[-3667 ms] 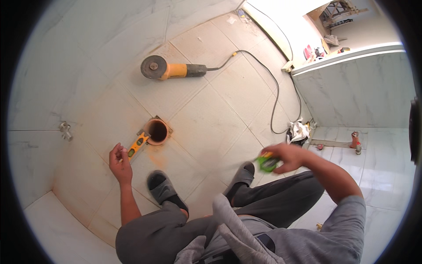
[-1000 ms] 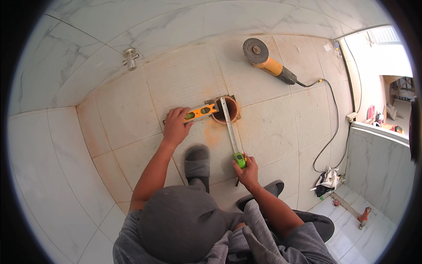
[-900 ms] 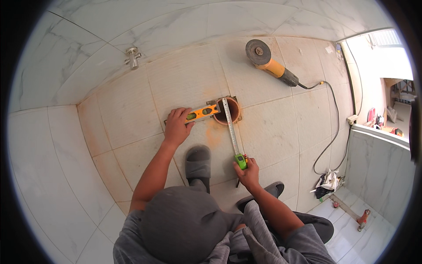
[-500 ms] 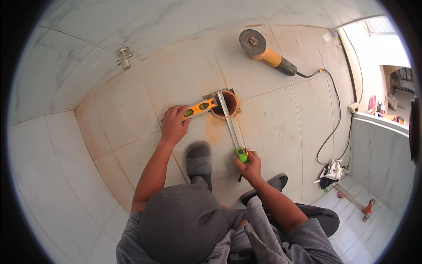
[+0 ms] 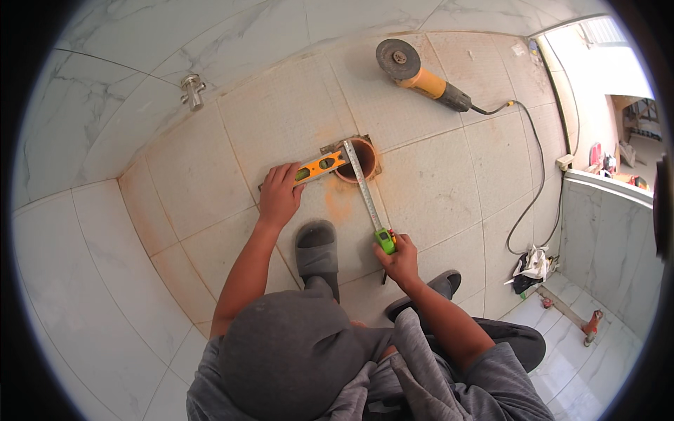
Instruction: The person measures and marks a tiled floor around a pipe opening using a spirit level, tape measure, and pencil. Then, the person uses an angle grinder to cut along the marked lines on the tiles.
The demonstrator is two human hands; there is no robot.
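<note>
Far L, a valve (image 5: 192, 92) on the wall (image 5: 119, 119). Our L hand (image 5: 280, 196), fingers curled tight, has the level (image 5: 316, 169) by its L end; R end's at the L rim of the pipe (image 5: 373, 160). Our tape (image 5: 385, 241) has its blade across the pipe mouth, case nearer us w/ our R hand (image 5: 400, 261) closed round it. Grinder (image 5: 425, 83) on floor (image 5: 281, 126), far R; bundle (image 5: 536, 264) further R.

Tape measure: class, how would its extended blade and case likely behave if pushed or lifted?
The silver blade looks thin and straight, so it is probably springy, and may buckle if pushed endwise. The chunky green case, in the right hand, is likely the heavier end.
</note>
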